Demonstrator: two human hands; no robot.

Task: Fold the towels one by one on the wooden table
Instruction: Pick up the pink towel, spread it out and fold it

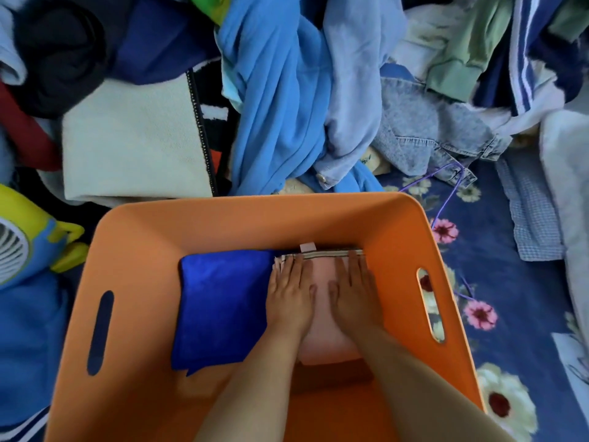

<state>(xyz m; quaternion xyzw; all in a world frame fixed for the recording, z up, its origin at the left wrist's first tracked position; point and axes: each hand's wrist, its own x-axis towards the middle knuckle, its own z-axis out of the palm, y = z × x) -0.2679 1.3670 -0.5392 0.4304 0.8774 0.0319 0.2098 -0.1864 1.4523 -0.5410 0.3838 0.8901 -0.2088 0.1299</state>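
Observation:
An orange plastic bin (pixel 134 237) with slot handles fills the lower frame. On its floor lies a folded pink towel (pixel 322 314) with a striped far edge, and a folded royal-blue towel (pixel 223 301) sits beside it on the left. My left hand (pixel 291 291) and my right hand (pixel 353 288) rest flat, palms down and fingers spread, side by side on the pink towel. Neither hand grips anything. No wooden table is in view.
Beyond the bin lies a heap of clothes: a bright blue garment (pixel 271 100), a cream fleece (pixel 134 141), denim (pixel 424 135). A floral blue sheet (pixel 497 282) spreads to the right. A yellow and blue toy fan (pixel 28 240) sits at the left.

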